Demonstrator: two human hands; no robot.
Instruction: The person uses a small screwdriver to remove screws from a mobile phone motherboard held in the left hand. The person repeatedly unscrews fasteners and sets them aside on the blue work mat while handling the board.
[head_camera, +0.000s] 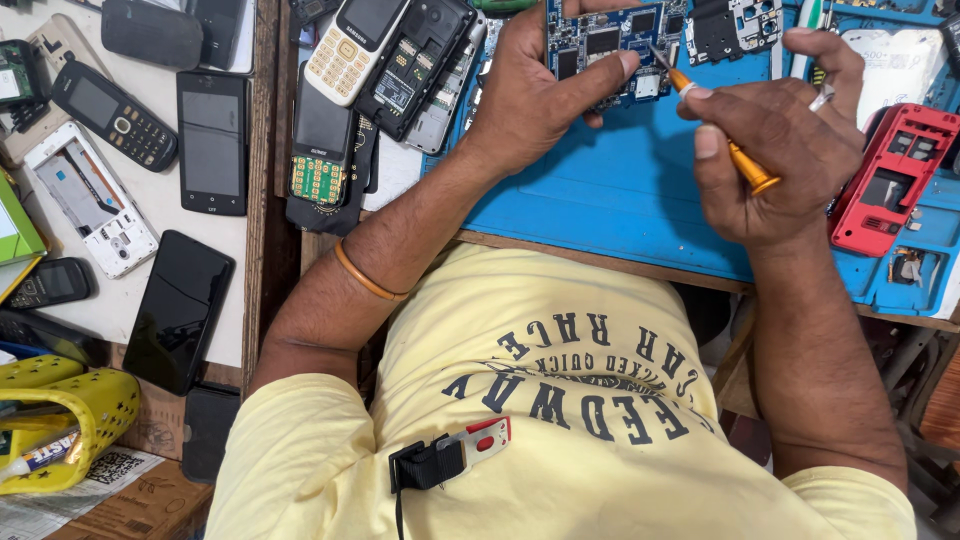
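My left hand (545, 85) pinches a blue phone circuit board (600, 40) over the blue work mat (600, 200), thumb across the board's lower edge. My right hand (775, 150) grips a small orange-handled screwdriver (745, 165), its metal tip touching the board near my left thumb. A ring sits on one right finger and an orange bangle (368, 278) circles my left forearm.
A red phone frame (890, 180) lies on the mat at right. Several keypad phones and opened handsets (370, 60) lie at top centre. Black phones (212, 140) and a white back shell (90, 210) rest on the white table at left. A yellow basket (70, 410) stands at lower left.
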